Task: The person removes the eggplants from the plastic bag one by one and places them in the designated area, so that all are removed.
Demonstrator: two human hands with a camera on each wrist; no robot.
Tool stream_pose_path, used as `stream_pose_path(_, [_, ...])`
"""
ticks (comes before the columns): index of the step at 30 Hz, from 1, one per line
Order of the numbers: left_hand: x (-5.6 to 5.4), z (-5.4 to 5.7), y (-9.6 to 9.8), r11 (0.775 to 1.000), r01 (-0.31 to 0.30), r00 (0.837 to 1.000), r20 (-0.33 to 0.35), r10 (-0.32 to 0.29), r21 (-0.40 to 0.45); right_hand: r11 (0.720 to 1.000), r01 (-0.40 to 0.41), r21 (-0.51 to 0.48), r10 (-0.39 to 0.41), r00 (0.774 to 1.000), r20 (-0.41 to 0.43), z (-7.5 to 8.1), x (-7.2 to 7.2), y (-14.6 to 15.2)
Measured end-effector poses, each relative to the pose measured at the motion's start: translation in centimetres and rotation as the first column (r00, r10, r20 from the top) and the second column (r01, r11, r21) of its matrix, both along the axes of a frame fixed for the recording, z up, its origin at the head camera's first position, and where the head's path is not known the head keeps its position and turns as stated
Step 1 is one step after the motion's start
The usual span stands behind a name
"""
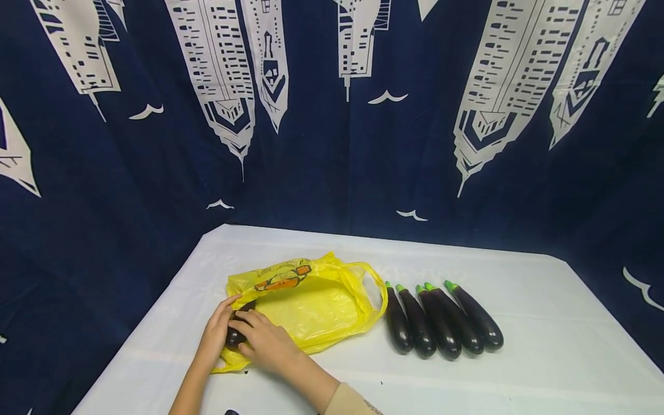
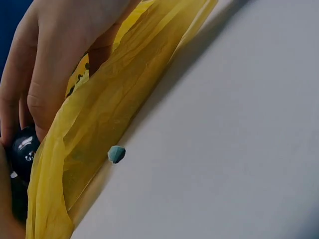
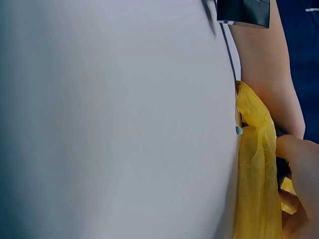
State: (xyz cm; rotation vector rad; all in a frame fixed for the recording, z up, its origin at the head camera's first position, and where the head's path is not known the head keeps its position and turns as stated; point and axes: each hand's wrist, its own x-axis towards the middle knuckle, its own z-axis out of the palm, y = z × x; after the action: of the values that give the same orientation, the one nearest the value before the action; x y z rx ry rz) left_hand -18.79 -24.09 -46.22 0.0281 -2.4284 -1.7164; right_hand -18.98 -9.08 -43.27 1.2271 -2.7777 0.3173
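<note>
A yellow plastic bag (image 1: 316, 311) lies on its side with its mouth spread wide. At its left end, a dark, glossy eggplant (image 1: 236, 337) sits between my two hands, partly covered by them. My left hand (image 1: 214, 334) holds its left side, fingertips beside the bag's upper edge; its thumb is hidden. From the right, my right hand (image 1: 270, 343) curls its fingers over the same eggplant. The left wrist view shows the eggplant's shiny end (image 2: 25, 152) behind a fold of the bag (image 2: 99, 109).
Right of the bag, several eggplants (image 1: 441, 320) lie side by side, green stems pointing away. A white cloth (image 1: 544, 334) covers the table. Small dark scraps (image 1: 246, 372) lie near the bag. A navy curtain (image 1: 332, 161) hangs behind.
</note>
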Motion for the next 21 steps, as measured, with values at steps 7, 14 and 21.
stream_pose_path(7, [-0.02,-0.14,-0.12,1.000,-0.002,1.000,-0.026,0.002,-0.005,0.994,-0.004,-0.109,0.000,1.000,-0.029,-0.40,-0.25,0.12])
stream_pose_path(14, [-0.06,-0.17,-0.18,1.000,-0.002,1.000,-0.014,0.002,-0.010,0.973,0.059,-0.222,-0.043,0.996,0.077,-0.78,-0.55,0.26])
stream_pose_path(21, [-0.14,-0.15,0.04,1.000,-0.012,1.000,0.004,0.012,-0.007,0.965,0.097,-0.242,-0.075,0.993,0.095,-0.47,-0.43,0.69])
